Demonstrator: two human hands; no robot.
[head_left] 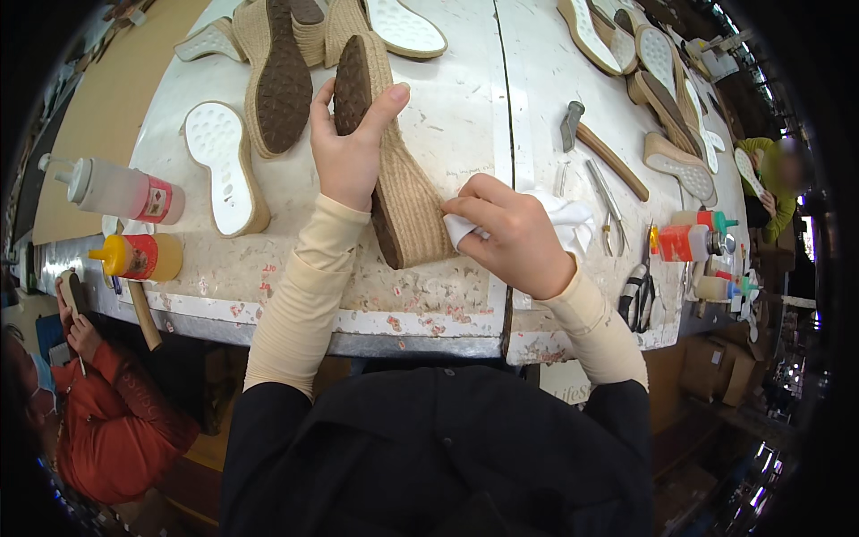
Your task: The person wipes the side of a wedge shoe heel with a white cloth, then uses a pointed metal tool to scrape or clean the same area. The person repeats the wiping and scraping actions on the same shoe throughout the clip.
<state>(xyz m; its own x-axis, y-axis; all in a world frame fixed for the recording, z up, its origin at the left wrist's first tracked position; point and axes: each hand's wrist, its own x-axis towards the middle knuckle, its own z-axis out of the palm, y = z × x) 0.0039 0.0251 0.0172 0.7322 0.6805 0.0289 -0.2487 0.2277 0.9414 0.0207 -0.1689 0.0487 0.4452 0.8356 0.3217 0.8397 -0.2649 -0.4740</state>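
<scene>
My left hand [358, 143] grips a wedge shoe sole [404, 201] near its toe end, thumb on one side and fingers on the other. The sole has woven, straw-coloured sides and a dark brown textured bottom, and it is tilted on its edge above the table. A white cloth [564, 224] is pinched in my right hand [514, 234], which presses it against the sole's heel side. Part of the cloth trails onto the table behind that hand. Left of the held sole lies another sole [215, 148] with its white dimpled face up.
More wedge soles [284, 89] lie at the back, and others [667, 98] at the far right. A hammer [613, 161], tweezers [608, 201] and pliers [640, 291] rest to the right. Squeeze bottles [134, 192] stand left. Two people sit at the sides, one in red [121, 430].
</scene>
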